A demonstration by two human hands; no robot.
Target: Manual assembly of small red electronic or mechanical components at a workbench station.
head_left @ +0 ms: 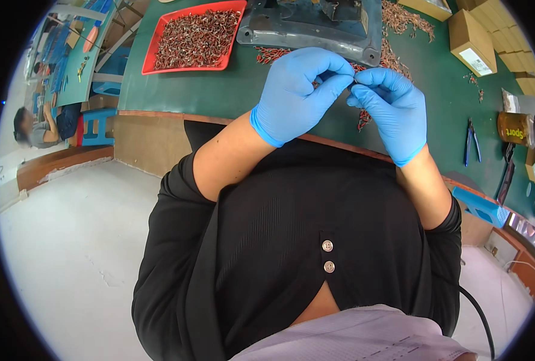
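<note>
Green bench (219,90), gloved hands pinching part (355,74)

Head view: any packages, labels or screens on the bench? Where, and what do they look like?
Cardboard box: far right of the green table, brown, oblong, with a white label on its near end.
Row of boxes: right edge beyond it, brown cardboard, stacked close.
Yellow box: top edge, flat, only partly in view.
Tape roll: right side, brown-gold cylinder with printed lettering.
Screens: none visible.
</note>
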